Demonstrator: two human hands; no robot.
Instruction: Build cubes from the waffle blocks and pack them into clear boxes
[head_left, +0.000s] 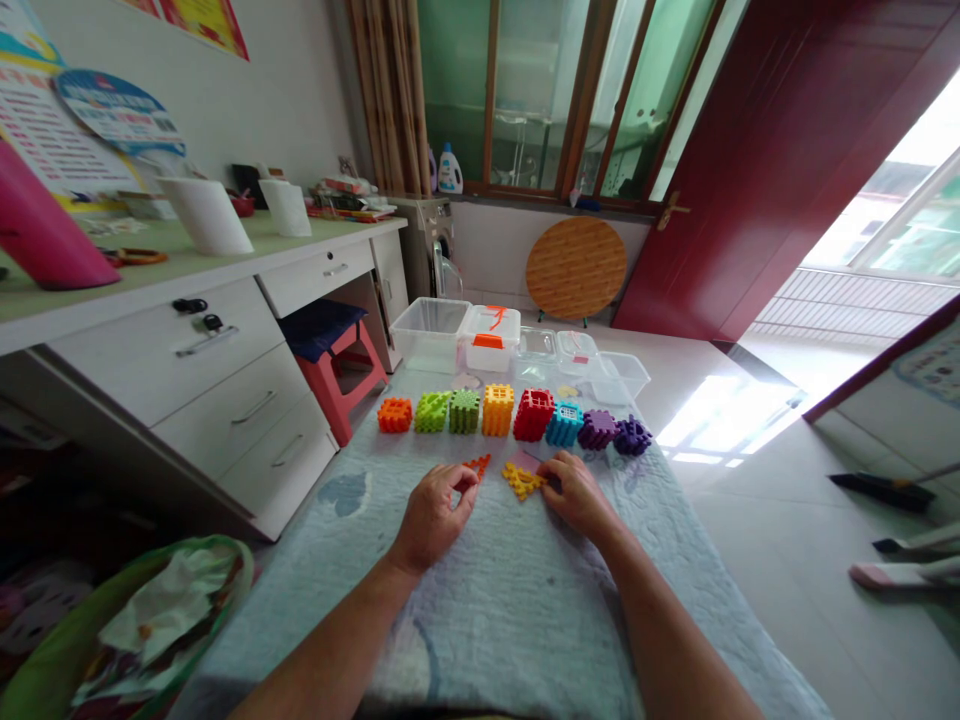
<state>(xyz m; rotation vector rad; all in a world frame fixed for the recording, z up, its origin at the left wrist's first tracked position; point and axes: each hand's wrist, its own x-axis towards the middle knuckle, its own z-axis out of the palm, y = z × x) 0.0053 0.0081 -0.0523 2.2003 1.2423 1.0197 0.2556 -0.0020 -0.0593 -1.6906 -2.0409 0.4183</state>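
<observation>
My left hand (439, 512) is closed, thumb against fingers, at an orange notched plastic building piece (481, 465) that sticks out beyond the fingertips. My right hand (576, 490) has its curled fingers on the right end of a yellow notched building piece (521, 481), which lies low over the cloth. Behind that piece shows a flat pinkish thing (529, 460), partly covered. A row of interlocking blocks stands just beyond both hands, among them an orange block (394, 415), a yellow block (498, 411), a red block (533, 415) and a dark purple block (632, 435).
Past the blocks stand a clear open bin (431, 325), a lidded white box (491, 335) and smaller clear containers (574, 347). A pale blue quilted cloth (510, 600) covers the table. To the left are a red stool (349, 385), a desk (202, 365) and a green basket (240, 570).
</observation>
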